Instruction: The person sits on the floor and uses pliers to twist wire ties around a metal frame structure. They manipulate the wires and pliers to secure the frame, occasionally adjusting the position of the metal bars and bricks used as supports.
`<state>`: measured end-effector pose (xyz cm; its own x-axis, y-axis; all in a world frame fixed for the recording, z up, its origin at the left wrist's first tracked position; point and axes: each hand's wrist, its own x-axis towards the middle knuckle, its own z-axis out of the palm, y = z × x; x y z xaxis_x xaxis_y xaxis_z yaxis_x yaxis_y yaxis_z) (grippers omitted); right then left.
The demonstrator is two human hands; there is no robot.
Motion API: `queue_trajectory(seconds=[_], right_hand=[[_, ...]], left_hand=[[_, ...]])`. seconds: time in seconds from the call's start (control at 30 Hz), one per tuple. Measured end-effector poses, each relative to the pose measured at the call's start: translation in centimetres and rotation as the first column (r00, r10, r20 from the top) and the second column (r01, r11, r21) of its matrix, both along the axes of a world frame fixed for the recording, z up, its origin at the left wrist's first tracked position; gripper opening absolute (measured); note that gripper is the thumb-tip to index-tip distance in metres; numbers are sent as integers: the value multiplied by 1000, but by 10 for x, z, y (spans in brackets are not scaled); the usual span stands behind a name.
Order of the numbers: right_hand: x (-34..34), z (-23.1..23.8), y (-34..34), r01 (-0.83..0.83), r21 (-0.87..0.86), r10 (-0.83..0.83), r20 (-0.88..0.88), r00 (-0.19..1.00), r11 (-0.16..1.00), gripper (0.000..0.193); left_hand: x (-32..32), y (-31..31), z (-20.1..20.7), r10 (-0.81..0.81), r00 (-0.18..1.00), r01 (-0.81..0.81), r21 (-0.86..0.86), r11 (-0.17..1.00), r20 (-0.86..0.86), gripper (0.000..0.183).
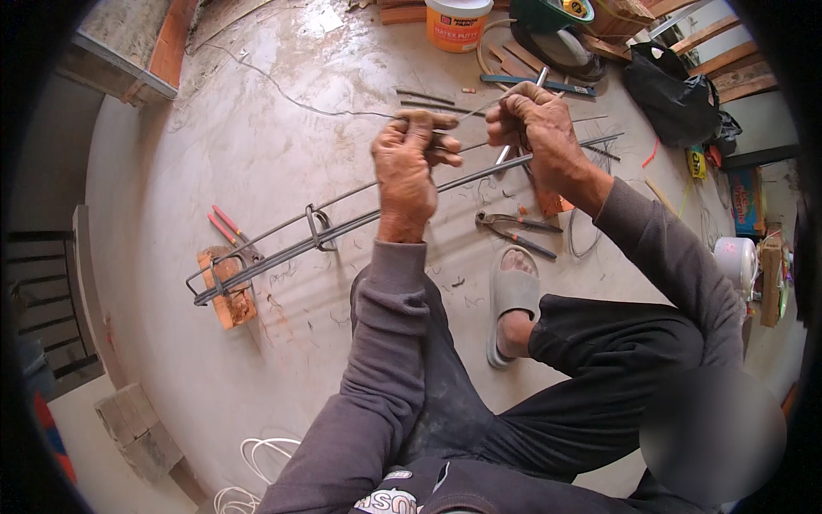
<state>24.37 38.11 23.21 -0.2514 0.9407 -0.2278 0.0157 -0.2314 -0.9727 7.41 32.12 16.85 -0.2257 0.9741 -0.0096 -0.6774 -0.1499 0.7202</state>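
Seen from where I am standing, a person in a dark sweatshirt is working low over a pale floor (pixel 158 201), both bare hands raised in front. The right hand (pixel 548 141) is pinching a thin wire (pixel 476 114) between thumb and forefinger, its other fingers curling in. The left hand (pixel 407 176) is closing loosely around the same wire, thumb against forefinger, the remaining fingers slightly parted and a little blurred. A short length is showing between the two sets of fingers, and a strand is trailing away over the floor to the left of the left fingers.

Beneath the fingers, long dark steel bars (pixel 351 225) are slanting from lower left to upper right. Bent loops (pixel 320 230) are standing around them, below and left of the left fingers. Farther that way, an orange-brown block (pixel 238 310) is supporting the bars' end, with red-handled pliers (pixel 224 221) lying just beside. Below the right fingers, pincers with black and orange handles (pixel 524 236) are lying open near a sandalled foot (pixel 514 300). Beyond the fingers, a white and orange bucket (pixel 458 27) is standing; well to their right, a black bag (pixel 672 98) is slumping.
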Motion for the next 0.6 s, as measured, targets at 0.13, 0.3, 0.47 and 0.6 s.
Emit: queue_trajectory(seconds=[0.13, 0.3, 0.47, 0.6], right_hand=[[-3, -2, 11, 98, -129, -125, -227, 966, 987, 19], [-4, 4, 13, 67, -121, -96, -250, 964, 990, 20], [11, 8, 19, -101, -75, 97, -59, 994, 992, 19], [2, 9, 16, -372, 391, 123, 532, 838, 842, 18]], left_hand=[[27, -5, 5, -59, 993, 54, -54, 997, -104, 24], [48, -9, 5, -229, 968, 215, -140, 967, -100, 25], [39, -5, -3, -228, 974, 227, -190, 955, 18, 31], [29, -5, -8, -184, 978, 203, -228, 952, 101, 31]])
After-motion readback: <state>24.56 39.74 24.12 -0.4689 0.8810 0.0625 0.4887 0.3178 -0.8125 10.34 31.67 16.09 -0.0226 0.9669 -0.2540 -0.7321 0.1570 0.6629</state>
